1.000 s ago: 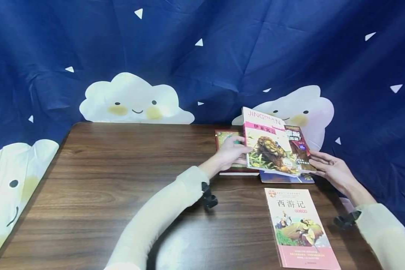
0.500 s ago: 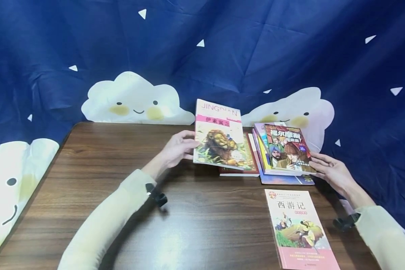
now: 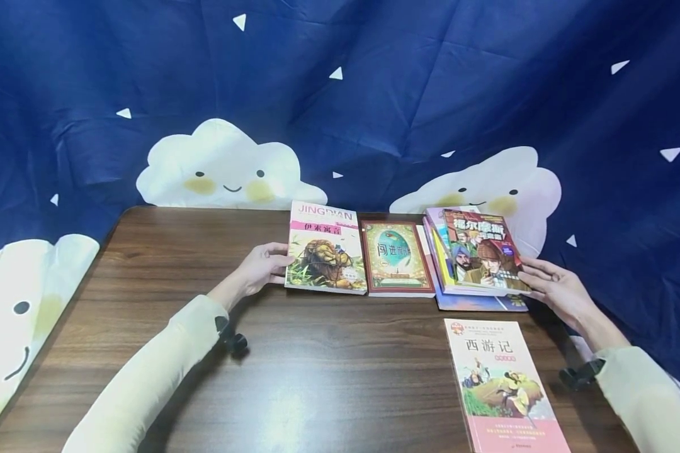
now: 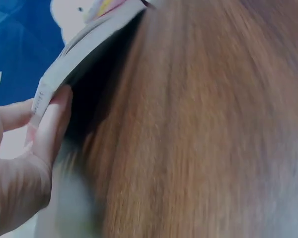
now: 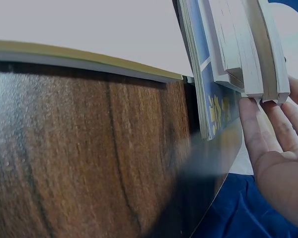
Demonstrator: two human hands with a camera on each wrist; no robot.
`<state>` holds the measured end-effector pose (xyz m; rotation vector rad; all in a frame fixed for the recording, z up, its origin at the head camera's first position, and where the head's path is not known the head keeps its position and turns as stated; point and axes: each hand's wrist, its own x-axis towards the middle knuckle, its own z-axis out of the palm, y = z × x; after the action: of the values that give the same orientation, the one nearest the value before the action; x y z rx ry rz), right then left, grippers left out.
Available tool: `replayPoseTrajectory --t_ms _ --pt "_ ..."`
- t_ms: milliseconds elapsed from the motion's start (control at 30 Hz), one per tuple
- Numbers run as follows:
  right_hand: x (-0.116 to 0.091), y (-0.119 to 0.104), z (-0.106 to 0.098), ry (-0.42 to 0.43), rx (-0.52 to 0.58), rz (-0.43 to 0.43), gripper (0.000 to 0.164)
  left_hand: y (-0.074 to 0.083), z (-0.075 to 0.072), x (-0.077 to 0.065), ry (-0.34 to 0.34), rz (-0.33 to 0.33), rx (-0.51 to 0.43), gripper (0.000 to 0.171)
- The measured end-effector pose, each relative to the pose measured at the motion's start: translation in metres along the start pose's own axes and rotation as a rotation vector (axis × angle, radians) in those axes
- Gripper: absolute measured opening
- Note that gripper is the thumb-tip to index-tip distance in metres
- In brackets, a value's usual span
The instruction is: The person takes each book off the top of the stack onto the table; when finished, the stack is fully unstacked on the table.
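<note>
One red-bordered book (image 3: 397, 259) lies between the JINGDIAN book (image 3: 325, 248) and stack (image 3: 481, 251).

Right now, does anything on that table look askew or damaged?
The stacked books touched by the right hand look askew: their edges are fanned out instead of lined up. I see no damage.
</note>
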<state>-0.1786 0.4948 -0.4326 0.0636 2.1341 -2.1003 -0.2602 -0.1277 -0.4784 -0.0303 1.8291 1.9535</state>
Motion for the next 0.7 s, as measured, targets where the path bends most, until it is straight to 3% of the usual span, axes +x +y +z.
replayPoseTrajectory --t_ms 67,167,233,300,367,467,600,700 --pt "0.000 -0.001 0.000 -0.003 0.007 -0.004 0.039 -0.001 -0.001 0.000 0.027 0.003 0.109 0.050" --pt "0.000 -0.001 0.001 -0.012 0.023 -0.012 0.039 0.004 0.002 -0.002 0.113 0.036 0.350 0.046" --pt "-0.001 -0.001 0.001 -0.018 0.037 -0.013 0.039 0.011 0.009 -0.003 0.179 0.077 0.504 0.042" --pt "-0.001 -0.001 0.001 -0.022 0.051 -0.014 0.039 0.018 0.020 -0.003 0.233 0.129 0.588 0.040" --pt "-0.001 -0.001 0.001 -0.021 0.050 -0.014 0.039 0.025 0.038 0.001 0.226 0.161 0.566 0.039" --pt "0.000 0.000 0.001 -0.012 0.043 -0.013 0.039 0.029 0.074 0.010 0.118 0.176 0.408 0.040" --pt "0.000 0.001 0.000 -0.006 0.041 -0.013 0.040 0.027 0.133 0.027 -0.052 0.155 0.202 0.042" --pt "0.000 0.001 0.000 -0.007 0.041 -0.018 0.040 0.023 0.178 0.037 -0.126 0.145 0.118 0.042"
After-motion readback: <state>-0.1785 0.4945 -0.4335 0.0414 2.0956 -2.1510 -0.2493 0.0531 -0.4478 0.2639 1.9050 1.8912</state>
